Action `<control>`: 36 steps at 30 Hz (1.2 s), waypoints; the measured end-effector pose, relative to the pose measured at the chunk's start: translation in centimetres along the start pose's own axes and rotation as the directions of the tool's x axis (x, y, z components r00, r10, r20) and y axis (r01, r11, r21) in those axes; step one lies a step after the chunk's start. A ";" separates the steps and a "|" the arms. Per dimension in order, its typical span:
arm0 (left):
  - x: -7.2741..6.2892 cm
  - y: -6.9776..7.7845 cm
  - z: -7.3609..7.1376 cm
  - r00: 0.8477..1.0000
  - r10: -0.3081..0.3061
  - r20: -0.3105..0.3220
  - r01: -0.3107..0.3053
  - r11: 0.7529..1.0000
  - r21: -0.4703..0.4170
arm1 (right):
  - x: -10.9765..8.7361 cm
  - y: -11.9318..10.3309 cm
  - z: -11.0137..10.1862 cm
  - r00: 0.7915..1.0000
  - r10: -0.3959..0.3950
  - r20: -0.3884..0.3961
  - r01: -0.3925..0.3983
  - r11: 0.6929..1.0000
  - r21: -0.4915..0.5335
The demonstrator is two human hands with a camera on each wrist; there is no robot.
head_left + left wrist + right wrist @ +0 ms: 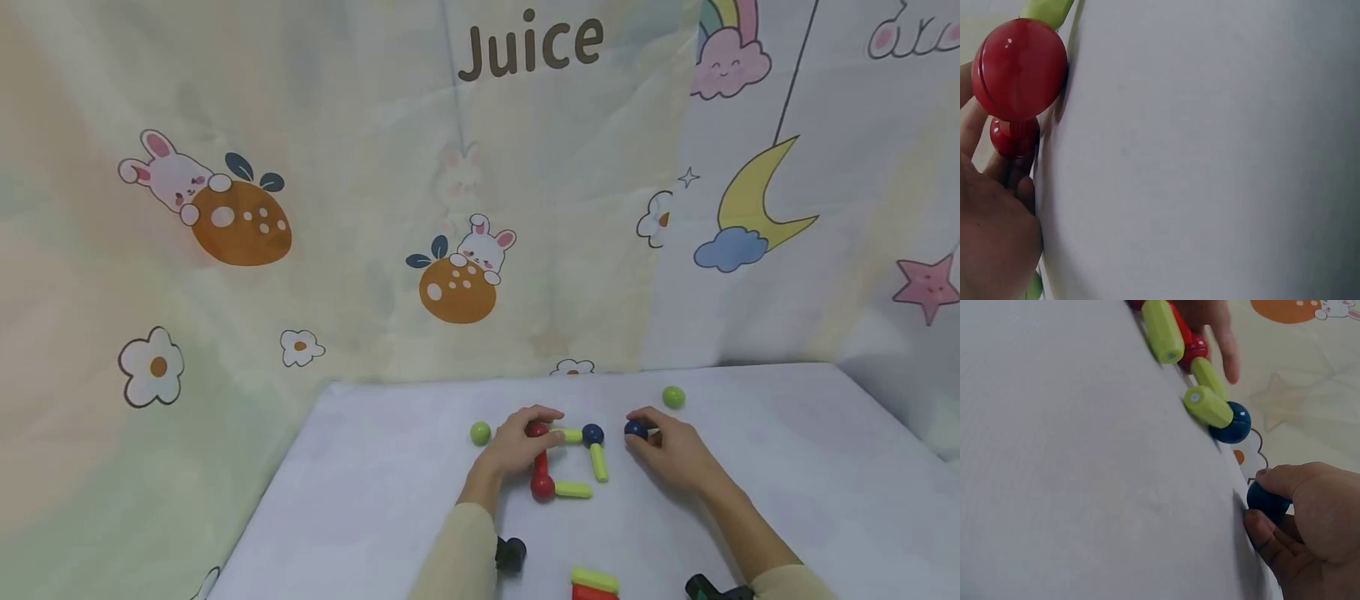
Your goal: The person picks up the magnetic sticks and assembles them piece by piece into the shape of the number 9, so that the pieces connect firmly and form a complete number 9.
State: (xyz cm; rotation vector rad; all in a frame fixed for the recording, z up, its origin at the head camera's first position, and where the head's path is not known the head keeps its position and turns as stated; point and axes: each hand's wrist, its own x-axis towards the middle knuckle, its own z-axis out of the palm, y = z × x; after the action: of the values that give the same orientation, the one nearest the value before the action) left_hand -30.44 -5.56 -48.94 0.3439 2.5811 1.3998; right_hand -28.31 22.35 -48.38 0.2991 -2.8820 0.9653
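My right hand (673, 451) pinches a blue ball (635, 429) right of the frame (597, 462) whose far red ball (536, 428) my left hand (512, 448) grips.

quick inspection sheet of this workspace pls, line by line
Surface: white table
Job's things: two red balls joined by a red stick; green sticks; blue ball joining two of them
Clutter: two loose green balls; green piece and red piece nearest the viewer
Hands: left hand at the far red ball, grip unclear; right hand pinches another blue ball
Cables: nothing seen
Surroundings: printed curtain behind
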 end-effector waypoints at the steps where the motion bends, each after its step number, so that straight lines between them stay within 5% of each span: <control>1: 0.1 0.1 0.0 1.000 0.005 0.008 -0.005 1.000 -0.011 | -0.2 0.1 -0.1 1.000 0.005 -0.005 -0.005 1.000 0.003; 7: -0.3 0.1 -0.8 0.998 0.023 0.064 -0.023 1.000 -0.010 | -0.7 0.5 -0.5 0.999 -0.035 -0.021 0.036 0.998 0.047; 11: -1.0 0.2 -1.7 0.992 0.097 0.078 -0.102 0.992 0.068 | -0.9 0.5 -0.5 0.999 -0.046 -0.024 0.047 0.996 0.074; 17: -2.1 0.8 -2.3 0.986 0.154 0.069 -0.166 0.961 0.221 | -1.4 0.4 -0.6 1.000 -0.020 -0.001 0.020 0.996 0.084; 29: -3.2 1.5 -2.1 0.966 0.167 0.195 -0.230 0.902 0.366 | -2.9 -0.4 -0.9 0.997 0.008 0.076 -0.017 0.992 0.125; 36: -3.3 1.9 -1.5 0.931 0.228 0.286 -0.345 0.805 0.482 | -3.9 -0.7 -0.8 0.992 -0.063 0.111 0.046 0.988 0.147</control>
State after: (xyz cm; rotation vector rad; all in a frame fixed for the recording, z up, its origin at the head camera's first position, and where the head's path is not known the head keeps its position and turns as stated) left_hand -27.45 -6.68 -46.36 0.9505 2.7607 0.6278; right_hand -24.32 22.91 -47.87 0.4570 -2.8925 1.1876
